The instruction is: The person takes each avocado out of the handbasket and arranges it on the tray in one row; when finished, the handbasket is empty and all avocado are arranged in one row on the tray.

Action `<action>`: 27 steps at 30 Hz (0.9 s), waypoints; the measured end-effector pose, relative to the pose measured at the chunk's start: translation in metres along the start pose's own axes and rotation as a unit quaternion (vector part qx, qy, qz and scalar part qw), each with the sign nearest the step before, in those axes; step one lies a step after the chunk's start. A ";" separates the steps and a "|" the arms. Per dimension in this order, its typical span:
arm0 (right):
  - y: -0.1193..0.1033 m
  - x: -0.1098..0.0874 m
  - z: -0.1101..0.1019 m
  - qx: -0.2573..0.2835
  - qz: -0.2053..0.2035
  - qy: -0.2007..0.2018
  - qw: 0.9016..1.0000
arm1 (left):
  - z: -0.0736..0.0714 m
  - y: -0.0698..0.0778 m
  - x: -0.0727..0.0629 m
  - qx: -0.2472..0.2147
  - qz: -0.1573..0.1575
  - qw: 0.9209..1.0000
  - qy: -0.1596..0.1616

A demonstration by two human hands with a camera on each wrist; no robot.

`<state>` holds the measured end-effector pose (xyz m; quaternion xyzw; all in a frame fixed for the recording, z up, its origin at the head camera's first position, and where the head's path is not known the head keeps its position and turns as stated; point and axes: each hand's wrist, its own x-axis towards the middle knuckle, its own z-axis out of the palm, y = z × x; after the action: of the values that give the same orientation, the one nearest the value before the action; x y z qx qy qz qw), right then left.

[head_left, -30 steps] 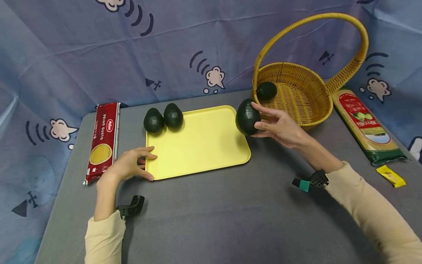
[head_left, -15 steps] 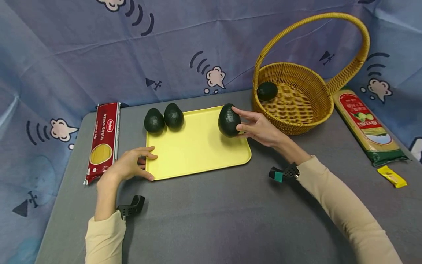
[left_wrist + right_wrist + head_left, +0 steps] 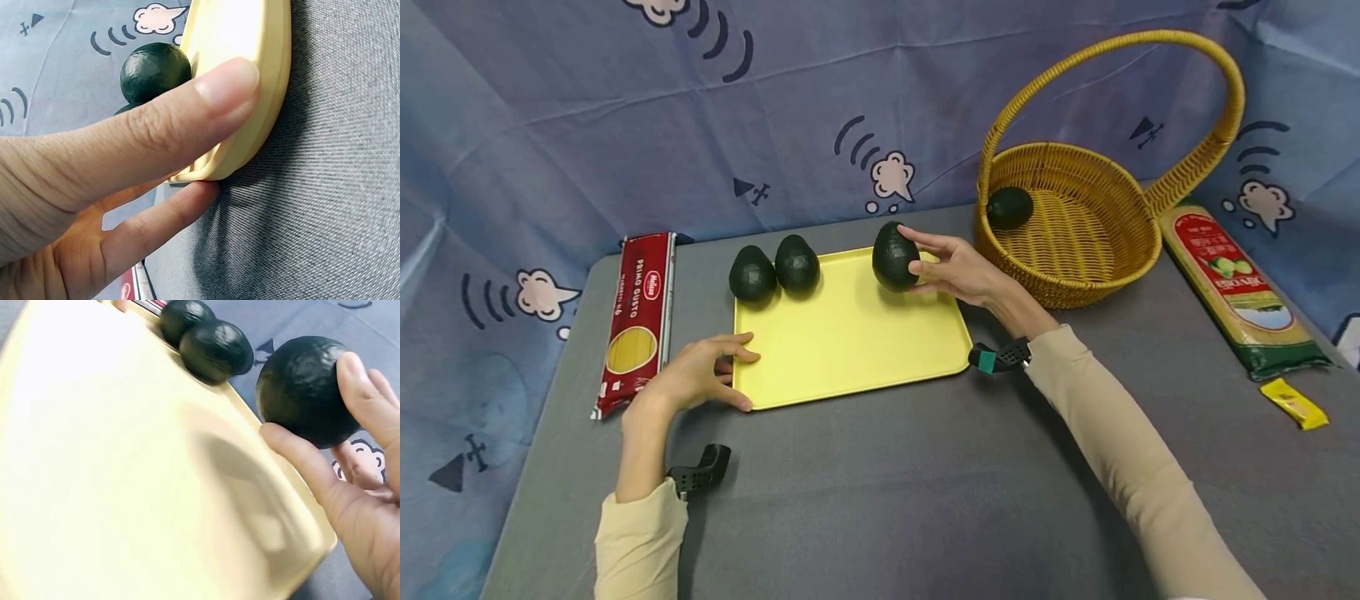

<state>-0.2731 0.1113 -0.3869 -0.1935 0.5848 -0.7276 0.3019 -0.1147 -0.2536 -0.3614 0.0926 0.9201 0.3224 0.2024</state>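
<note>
My right hand (image 3: 957, 268) grips a dark green avocado (image 3: 895, 257) over the far part of the yellow tray (image 3: 850, 350). In the right wrist view that avocado (image 3: 306, 390) is off the tray, whose floor shows a shadow. At the tray's left side my left hand (image 3: 692, 372) holds the edge. Up close, the left wrist view has its thumb (image 3: 228, 84) over the rim and a finger against the outside. Two more avocados, one leftmost (image 3: 752, 275) and one beside it (image 3: 797, 265), sit together at the tray's far left corner.
A yellow wicker basket (image 3: 1078, 293) with a tall handle stands at the back right, holding an avocado (image 3: 1010, 207). Right of it lie a green-and-tan packet (image 3: 1240, 287) and a small yellow sachet (image 3: 1294, 403). A red pasta packet (image 3: 637, 321) lies far left.
My right hand has carried the avocado leftward from beside the basket to above the tray, then slightly farther back. My left hand has stayed at the tray's edge.
</note>
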 end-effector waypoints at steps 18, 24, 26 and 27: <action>0.003 0.052 0.018 -0.060 0.068 0.047 0.995 | 0.001 -0.003 0.001 0.005 0.007 1.000 0.000; -0.001 0.059 0.019 -0.142 0.063 0.048 0.987 | 0.001 -0.002 0.002 0.002 0.011 1.000 -0.002; -0.001 0.059 0.017 -0.157 0.060 0.042 0.985 | 0.000 -0.002 0.002 0.003 0.013 1.000 -0.002; -0.001 0.060 0.016 -0.159 0.059 0.041 0.985 | 0.000 -0.002 0.002 0.003 0.012 1.000 -0.002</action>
<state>-0.3075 0.0602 -0.3869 -0.1740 0.7150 -0.6140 0.2854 -0.1162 -0.2548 -0.3633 0.1051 0.9196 0.3214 0.2001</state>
